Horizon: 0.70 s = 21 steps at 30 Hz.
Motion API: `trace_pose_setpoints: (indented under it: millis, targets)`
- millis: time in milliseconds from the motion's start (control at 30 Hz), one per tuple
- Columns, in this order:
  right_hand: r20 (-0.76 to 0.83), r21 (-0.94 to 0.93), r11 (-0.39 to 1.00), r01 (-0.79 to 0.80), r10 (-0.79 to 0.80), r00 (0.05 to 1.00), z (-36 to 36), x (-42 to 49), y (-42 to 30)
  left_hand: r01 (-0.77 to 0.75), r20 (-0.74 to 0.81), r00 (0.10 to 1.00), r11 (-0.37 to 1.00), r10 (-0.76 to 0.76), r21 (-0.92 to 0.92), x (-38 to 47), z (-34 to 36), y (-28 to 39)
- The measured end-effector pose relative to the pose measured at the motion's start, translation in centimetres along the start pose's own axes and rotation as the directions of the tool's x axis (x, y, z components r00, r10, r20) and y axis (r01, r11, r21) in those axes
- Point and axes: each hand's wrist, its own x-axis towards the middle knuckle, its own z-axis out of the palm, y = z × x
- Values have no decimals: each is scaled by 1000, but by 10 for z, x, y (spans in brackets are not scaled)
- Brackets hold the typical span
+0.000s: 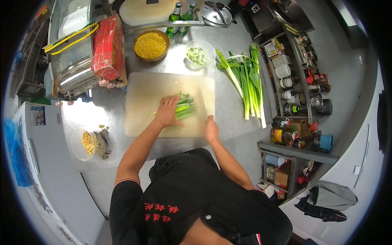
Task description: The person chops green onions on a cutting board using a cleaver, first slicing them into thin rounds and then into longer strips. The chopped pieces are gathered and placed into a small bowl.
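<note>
On a pale cutting board (144, 92), my left hand (167, 111) rests with spread fingers on a bunch of cut green onion (185, 107). My right hand (211, 128) grips a knife at the board's right edge; its blade (205, 101) is blurred and points away from me, to the right of the greens. Long whole green onions (249, 82) lie on the steel table right of the board. Beyond the board, a clear plastic tub (211, 53) holds chopped green onion (196, 55).
A bowl of yellow kernels (150, 46) and green glass bottles (174, 18) stand at the back. A red box (107, 46) is at the left. A tub (80, 144) with pale pieces sits near the table's left front. Shelves with dishes (283, 72) stand at the right.
</note>
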Motion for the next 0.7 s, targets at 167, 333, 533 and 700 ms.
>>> trace_pose_setpoints:
  millis: [167,333,533,700]
  targets:
    - [73,21,998,62,-64,995,11,-7,-21,122,23,992,990,-124,68,6,7,14]
    - [114,40,989,142,-146,983,-7,13,-33,63,-73,996,996,-58,66,32,24,21]
    - [170,125,987,104,-125,978,-36,36,-16,61,-81,995,989,-51,132,42,41,27]
    - [177,181,978,106,-138,974,-52,46,6,129,-2,992,989,-130,74,37,22,41]
